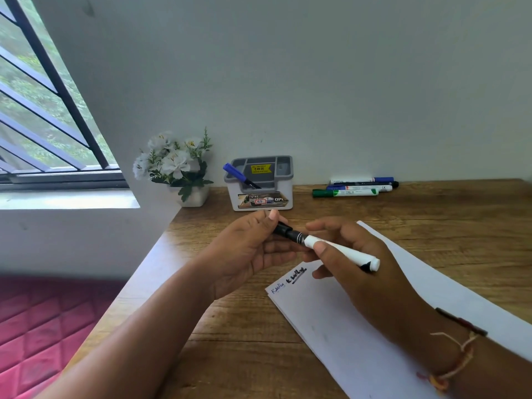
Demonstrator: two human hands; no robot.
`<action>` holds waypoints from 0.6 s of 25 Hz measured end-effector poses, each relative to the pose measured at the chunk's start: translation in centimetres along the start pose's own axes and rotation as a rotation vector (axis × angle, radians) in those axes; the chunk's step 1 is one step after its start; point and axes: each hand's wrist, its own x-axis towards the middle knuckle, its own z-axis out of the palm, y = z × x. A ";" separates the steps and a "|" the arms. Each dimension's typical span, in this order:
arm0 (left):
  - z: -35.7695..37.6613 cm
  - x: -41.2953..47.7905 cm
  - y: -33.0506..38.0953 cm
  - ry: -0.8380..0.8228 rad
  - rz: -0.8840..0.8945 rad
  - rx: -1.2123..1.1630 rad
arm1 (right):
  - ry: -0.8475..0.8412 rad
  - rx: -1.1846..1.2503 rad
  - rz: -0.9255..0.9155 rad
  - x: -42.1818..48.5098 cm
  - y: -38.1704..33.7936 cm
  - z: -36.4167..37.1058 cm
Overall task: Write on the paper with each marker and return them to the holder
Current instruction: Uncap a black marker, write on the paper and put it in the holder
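Currently, over the edge of the paper (331,321), the left hand (247,249) pinches the cap (283,228) and the right hand (359,272) has its grip clamped on the marker (339,251) barrel, so recapping seems in hand; next, seat the cap and stand the marker in the holder (260,194).

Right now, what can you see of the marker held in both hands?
The marker has a white, plastic-looking barrel, a black mark at its rear end and a black front section with a thin pale ring. It is held tilted above the table near the paper. The left hand pinches the black end; the right hand grips the white barrel. Whether its cap is seated cannot be told.
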 end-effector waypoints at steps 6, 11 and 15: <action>-0.2 0.1 -0.4 -0.009 -0.004 -0.053 | 0.059 -0.015 0.041 0.4 0.2 -0.2; 0.2 0.1 -0.5 -0.006 0.056 -0.132 | 0.081 0.098 0.105 0.9 -0.2 0.0; 0.9 0.0 -0.6 -0.005 0.089 -0.162 | 0.092 0.206 0.167 1.1 -0.3 -0.1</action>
